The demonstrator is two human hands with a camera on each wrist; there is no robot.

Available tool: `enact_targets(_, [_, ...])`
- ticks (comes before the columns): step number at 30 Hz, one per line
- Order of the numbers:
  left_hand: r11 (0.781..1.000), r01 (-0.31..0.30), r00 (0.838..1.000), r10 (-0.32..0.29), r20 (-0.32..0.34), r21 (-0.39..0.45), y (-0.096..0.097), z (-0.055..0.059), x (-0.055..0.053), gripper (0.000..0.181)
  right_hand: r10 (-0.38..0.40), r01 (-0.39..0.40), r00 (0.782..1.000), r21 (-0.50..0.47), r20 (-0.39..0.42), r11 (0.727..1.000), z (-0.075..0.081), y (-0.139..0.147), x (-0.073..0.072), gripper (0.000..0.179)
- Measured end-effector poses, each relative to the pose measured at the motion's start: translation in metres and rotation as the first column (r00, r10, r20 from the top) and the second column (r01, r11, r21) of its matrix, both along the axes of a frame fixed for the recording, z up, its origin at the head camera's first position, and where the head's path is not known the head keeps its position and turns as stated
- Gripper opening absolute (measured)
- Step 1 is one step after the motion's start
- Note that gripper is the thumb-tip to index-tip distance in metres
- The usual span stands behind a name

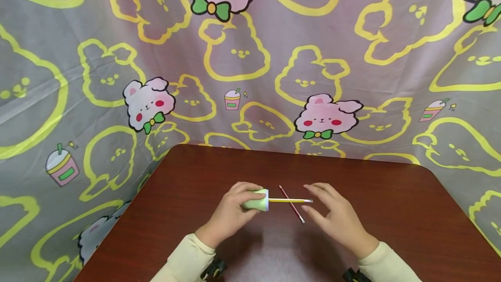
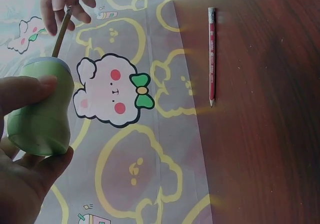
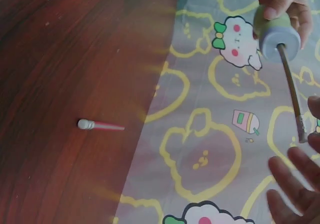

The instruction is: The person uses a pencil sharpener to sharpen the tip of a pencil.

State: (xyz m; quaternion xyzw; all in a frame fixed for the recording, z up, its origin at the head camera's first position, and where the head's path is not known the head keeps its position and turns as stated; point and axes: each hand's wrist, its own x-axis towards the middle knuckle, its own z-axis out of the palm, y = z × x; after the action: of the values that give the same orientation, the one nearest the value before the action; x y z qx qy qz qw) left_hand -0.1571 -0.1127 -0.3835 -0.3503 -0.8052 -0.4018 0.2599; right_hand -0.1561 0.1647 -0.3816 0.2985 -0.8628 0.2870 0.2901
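Observation:
My left hand (image 1: 234, 206) grips a light green pencil sharpener (image 2: 44, 109) with a pale end face, held above the table and lying sideways. From a hole in that face sticks a yellow pencil (image 1: 289, 200), its far end pointing to the right. Around that far end my right hand (image 1: 336, 214) is spread, thumb and fingers apart, with a gap to the pencil in the right wrist view. A red pencil (image 2: 212, 59) with a white eraser end lies on the table, beneath the yellow one as seen from the head.
The dark reddish-brown table (image 1: 219, 164) has rounded far corners. A grey curtain (image 1: 258, 64) printed with yellow outlines and cartoon bunnies hangs behind it and along its sides.

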Motion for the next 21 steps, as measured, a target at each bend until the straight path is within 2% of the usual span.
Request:
enact_targets(3, [1.0,0.004,1.0,-0.004,0.022,0.014,-0.0014,0.0008,0.0002,0.039,0.048,-0.046,0.989,0.021,-0.139,0.999,-0.0025,0.0004,-0.0023,0.039])
enact_targets(5, [1.0,0.011,0.999,-0.012,0.042,0.026,-0.0023,0.0016,0.0006,0.039,0.081,-0.074,0.969,0.042,-0.235,0.996,-0.0037,-0.0004,-0.0042,0.035])
enact_targets(7, [0.999,0.018,0.997,-0.02,0.07,0.036,-0.0031,0.0023,0.0013,0.039,0.107,-0.092,0.939,0.061,-0.327,0.994,-0.0052,-0.002,-0.0064,0.039])
enact_targets(10, [0.999,0.03,0.99,-0.036,0.14,0.043,-0.0042,0.0043,0.003,0.039,0.133,-0.108,0.879,0.08,-0.457,0.991,-0.006,-0.005,-0.0092,0.038])
enact_targets(12, [0.998,0.039,0.979,-0.047,0.196,0.045,-0.0049,0.0054,0.0039,0.04,0.147,-0.121,0.846,0.084,-0.513,0.989,-0.0057,-0.0063,-0.0101,0.036])
enact_targets(14, [0.998,0.048,0.966,-0.059,0.25,0.048,-0.0055,0.0063,0.0048,0.041,0.16,-0.137,0.822,0.084,-0.547,0.987,-0.0049,-0.0071,-0.0103,0.035])
enact_targets(17, [0.997,0.056,0.955,-0.068,0.29,0.049,-0.0057,0.0064,0.005,0.041,0.169,-0.153,0.809,0.076,-0.564,0.985,-0.0042,-0.0074,-0.0101,0.034])
enact_targets(21, [0.997,0.057,0.96,-0.067,0.274,0.046,-0.004,0.0062,0.0044,0.04,0.155,-0.154,0.82,0.048,-0.551,0.987,-0.0051,-0.0082,-0.0101,0.033])
